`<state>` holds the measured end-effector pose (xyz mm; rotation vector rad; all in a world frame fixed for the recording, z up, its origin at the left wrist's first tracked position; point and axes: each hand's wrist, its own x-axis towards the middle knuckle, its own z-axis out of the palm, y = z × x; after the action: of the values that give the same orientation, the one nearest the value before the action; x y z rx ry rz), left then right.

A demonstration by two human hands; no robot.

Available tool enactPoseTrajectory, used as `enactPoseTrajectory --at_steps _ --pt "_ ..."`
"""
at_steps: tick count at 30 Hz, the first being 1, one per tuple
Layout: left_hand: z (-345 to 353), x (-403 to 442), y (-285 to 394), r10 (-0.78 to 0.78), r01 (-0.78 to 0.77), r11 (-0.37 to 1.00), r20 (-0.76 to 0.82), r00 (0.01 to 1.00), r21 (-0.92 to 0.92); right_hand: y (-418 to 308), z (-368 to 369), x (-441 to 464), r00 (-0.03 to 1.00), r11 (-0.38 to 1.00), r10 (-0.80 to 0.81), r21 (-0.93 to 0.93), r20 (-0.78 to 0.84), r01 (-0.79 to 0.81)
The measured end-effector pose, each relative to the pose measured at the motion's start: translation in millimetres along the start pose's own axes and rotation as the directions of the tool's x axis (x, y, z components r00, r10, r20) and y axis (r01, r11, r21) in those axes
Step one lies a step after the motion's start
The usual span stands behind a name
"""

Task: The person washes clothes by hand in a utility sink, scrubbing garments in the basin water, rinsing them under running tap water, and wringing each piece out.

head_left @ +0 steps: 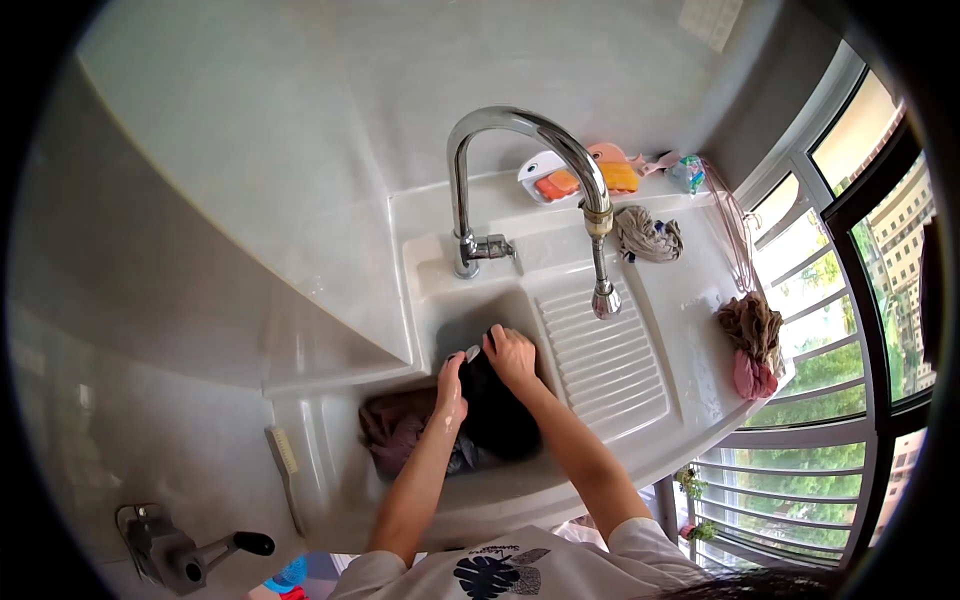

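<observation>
A black garment (498, 415) hangs down into the sink basin (515, 300). My right hand (512, 357) is closed on its upper edge, the fingers wrapped over the cloth. My left hand (452, 392) pinches the same garment on its left side, thumb up, with wet skin at the wrist. Between the hands a small pale patch (472, 353) shows, perhaps a label. Beside the left forearm, dark purplish clothes (395, 425) lie bunched in the basin. The lower part of the black garment is partly hidden by the basin and my arms.
A chrome faucet (520, 115) arches over the sink, its nozzle above the ribbed washboard (605, 360). Bunched grey cloth (650, 235) and brown and pink cloths (750, 335) lie on the right ledge. Brushes (558, 182) stand behind. A wall-mounted crank (190, 555) is at lower left.
</observation>
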<state>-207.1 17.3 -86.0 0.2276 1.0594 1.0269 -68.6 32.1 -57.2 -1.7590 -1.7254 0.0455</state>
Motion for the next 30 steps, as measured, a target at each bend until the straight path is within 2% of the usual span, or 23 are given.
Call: enactPoseTrajectory --at_steps 1,2,3,4,5,6,7,11,14,15,18,19,20,21,22,23,24,25,26,27,28,29,30 --pt "2.3 4.1 -1.6 -0.001 0.001 1.000 0.003 1.000 0.001 4.7 6.1 -0.9 0.991 0.993 0.092 0.059 0.101 -0.099" --pt "3.5 4.5 -4.2 0.357 -0.355 0.844 0.074 0.931 0.401 4.9 13.4 -6.2 0.990 0.993 0.093 0.058 0.106 -0.099" --pt "-0.9 7.6 -10.0 0.605 -0.595 0.428 0.274 0.748 0.680 4.2 24.9 -15.2 0.993 0.993 0.102 0.055 0.053 -0.105" --pt "-13.6 10.1 -20.7 0.567 -0.524 0.149 0.362 0.740 0.838 5.4 35.5 -24.7 0.994 0.993 0.109 0.053 -0.006 -0.108" --pt "-21.8 13.7 -33.2 0.565 -0.451 0.141 0.303 0.768 0.881 8.1 43.2 -36.1 0.982 0.996 0.091 0.001 0.164 -0.093" --pt "-24.8 16.3 -43.3 0.559 -0.376 0.131 0.245 0.792 0.917 7.7 49.1 -41.4 0.971 0.992 0.125 -0.049 0.203 -0.117" --pt "-23.5 17.6 -48.2 0.610 -0.373 0.045 0.270 0.745 0.927 8.2 57.0 -45.2 0.966 0.986 0.167 -0.063 0.199 -0.157" --pt "-22.5 30.1 -54.9 0.501 -0.297 0.186 0.170 0.849 0.937 16.7 71.9 -57.6 0.945 0.976 0.195 -0.142 0.261 -0.163" --pt "-28.5 39.6 -56.5 0.343 -0.166 0.409 0.017 0.939 0.897 33.4 102.3 -70.3 0.928 0.970 0.216 -0.175 0.304 -0.168" --pt "-31.9 40.4 -54.3 0.346 -0.164 0.408 0.014 0.938 0.898 37.8 105.1 -69.3 0.936 0.978 0.178 -0.161 0.304 -0.134" --pt "-46.8 36.8 -47.7 0.415 -0.425 0.298 0.285 0.864 0.855 40.1 100.8 -64.5 0.928 0.977 0.130 -0.203 0.350 -0.060" --pt "-44.8 35.0 -45.1 0.380 -0.402 0.530 0.215 0.900 0.746 34.3 93.2 -61.4 0.911 0.965 0.126 -0.259 0.392 -0.022" --pt "-44.1 30.2 -42.9 0.384 -0.403 0.528 0.213 0.899 0.748 27.2 88.6 -61.6 0.912 0.967 0.122 -0.255 0.391 -0.020" --pt "-31.6 16.4 -31.5 0.250 -0.249 0.830 0.066 0.966 0.500 22.3 86.7 -63.1 0.906 0.964 0.223 -0.221 0.360 -0.149" --pt "-21.6 5.8 -24.1 0.058 -0.054 0.986 -0.018 0.998 0.157 19.1 84.0 -64.0 0.885 0.943 0.325 -0.187 0.333 -0.276" --pt "-34.3 20.6 -41.1 0.121 -0.108 0.975 -0.056 0.991 0.193 15.3 83.5 -61.8 0.886 0.942 0.326 -0.193 0.329 -0.275" --pt "-32.8 20.9 -39.8 0.117 -0.106 0.977 -0.049 0.992 0.186 9.9 84.7 -55.7 0.732 0.795 0.569 -0.022 0.374 -0.607" --pt "-31.1 23.8 -35.6 -0.066 0.067 0.998 0.026 0.997 -0.010 10.2 87.9 -55.2 0.507 0.513 0.731 0.122 0.457 -0.850" --pt "-29.7 25.6 -33.3 -0.237 0.259 0.948 0.133 0.962 -0.185 10.9 88.1 -61.6 0.635 0.522 0.651 0.362 0.416 -0.772" --pt "-26.8 28.6 -30.5 -0.307 0.339 0.926 0.190 0.933 -0.166 1.4 72.5 -61.9 0.698 0.591 0.588 0.373 0.408 -0.715" --pt "-15.4 17.7 -18.4 -0.257 0.306 0.937 0.260 0.931 -0.169 -19.8 42.0 -52.3 0.759 0.656 0.514 0.388 0.399 -0.648" --pt "-22.9 34.9 -24.8 -0.178 0.406 0.861 0.568 0.804 -0.305 -45.3 6.6 -39.0 0.753 0.698 0.477 0.326 0.453 -0.638" --pt "-25.7 37.0 -36.9 -0.083 0.320 0.880 0.549 0.832 -0.351 -68.3 -20.5 -32.7 0.736 0.734 0.445 0.263 0.511 -0.626"
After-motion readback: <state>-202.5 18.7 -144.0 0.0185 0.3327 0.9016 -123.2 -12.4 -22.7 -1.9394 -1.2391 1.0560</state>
